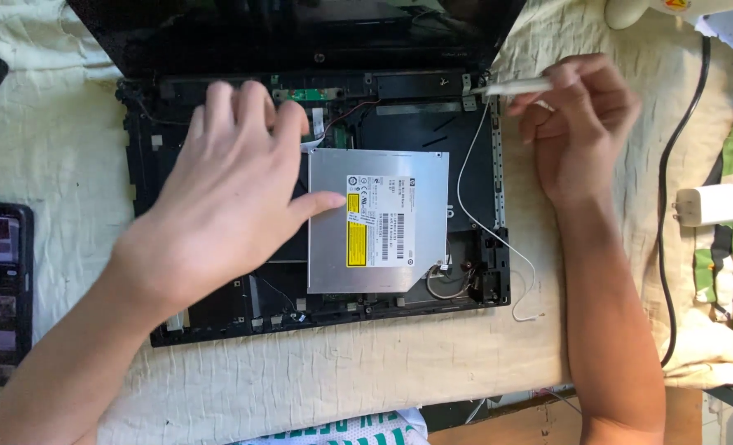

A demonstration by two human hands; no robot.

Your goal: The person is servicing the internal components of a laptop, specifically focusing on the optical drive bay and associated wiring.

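Note:
An opened black laptop base [482, 284] lies on a cream cloth, its inner frame bared and its dark screen folded back. A silver optical drive [399, 247] with a yellow and white label sits in the right half of the base. My left hand [226, 198] lies flat, fingers spread, over the left half of the base, its thumb tip touching the drive's left edge. My right hand [580, 124] holds a thin white tool [519, 86] whose tip rests at the metal hinge bracket at the base's top right corner.
A thin white cable [498, 235] runs across the base's right side onto the cloth. A dark tablet [0, 292] lies at the left edge. A black cord [667, 206] and a white charger block [707, 204] lie to the right, by green-striped fabric.

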